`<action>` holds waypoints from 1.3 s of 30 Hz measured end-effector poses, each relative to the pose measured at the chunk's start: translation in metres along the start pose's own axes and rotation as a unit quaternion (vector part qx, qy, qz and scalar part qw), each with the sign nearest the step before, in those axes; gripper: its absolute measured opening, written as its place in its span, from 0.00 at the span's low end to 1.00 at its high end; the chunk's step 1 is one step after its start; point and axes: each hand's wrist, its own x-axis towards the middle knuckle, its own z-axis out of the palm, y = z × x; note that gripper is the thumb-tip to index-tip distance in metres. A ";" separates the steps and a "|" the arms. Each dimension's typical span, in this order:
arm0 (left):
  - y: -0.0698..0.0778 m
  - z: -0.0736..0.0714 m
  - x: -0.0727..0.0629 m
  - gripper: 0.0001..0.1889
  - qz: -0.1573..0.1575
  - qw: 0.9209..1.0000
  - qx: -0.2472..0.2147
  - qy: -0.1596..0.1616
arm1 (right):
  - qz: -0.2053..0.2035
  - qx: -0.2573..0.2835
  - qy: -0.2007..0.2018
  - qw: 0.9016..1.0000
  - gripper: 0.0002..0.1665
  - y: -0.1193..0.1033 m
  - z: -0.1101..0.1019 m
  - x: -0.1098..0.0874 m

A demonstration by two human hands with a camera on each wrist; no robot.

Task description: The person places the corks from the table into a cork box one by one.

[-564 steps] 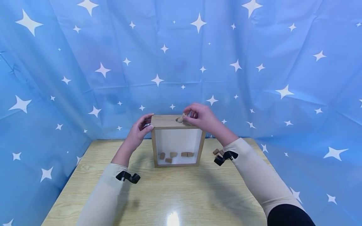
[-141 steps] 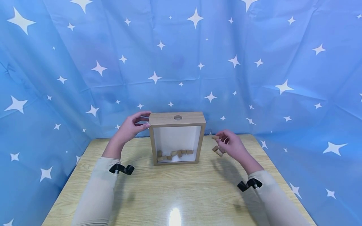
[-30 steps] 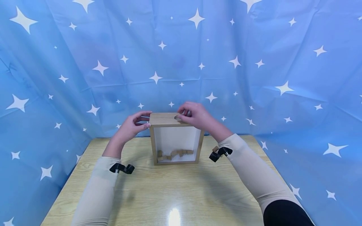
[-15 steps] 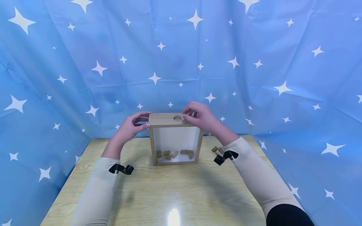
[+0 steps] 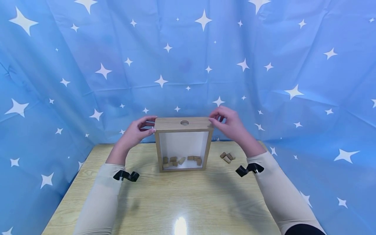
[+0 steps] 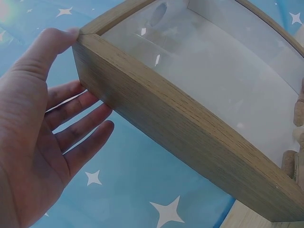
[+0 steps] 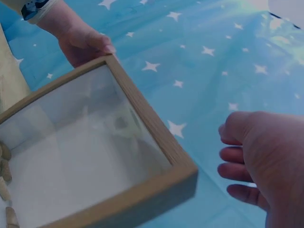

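Note:
A wooden shadow box with a clear front and white back stands upright on the table, a round hole in its top. Inside, several corks lie along the bottom. My left hand holds the upper left corner; in the left wrist view its thumb presses the front edge while the fingers reach the rear edge of the side. By the upper right corner, my right hand has loosely bent fingers with nothing between them; a gap separates it from the box in the right wrist view.
A small group of corks lies on the wood-grain table, right of the box. Behind hangs a blue curtain with white stars. Each forearm wears a black camera mount.
My right hand let a cork drop through the hole, then moved right past the box's corner. The corks inside have shifted and spread. My left hand stays at the left corner.

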 end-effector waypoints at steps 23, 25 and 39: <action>0.001 0.001 -0.002 0.32 0.002 1.000 0.002 -0.003 | 0.169 -0.036 0.014 0.985 0.13 0.063 -0.010 -0.096; 0.000 0.001 -0.002 0.32 0.003 1.000 0.001 -0.002 | 0.182 -0.040 0.009 0.983 0.13 0.069 -0.007 -0.107; -0.001 0.000 -0.001 0.30 -0.002 1.000 0.006 0.000 | 0.249 -0.046 -0.047 0.966 0.13 0.103 0.015 -0.159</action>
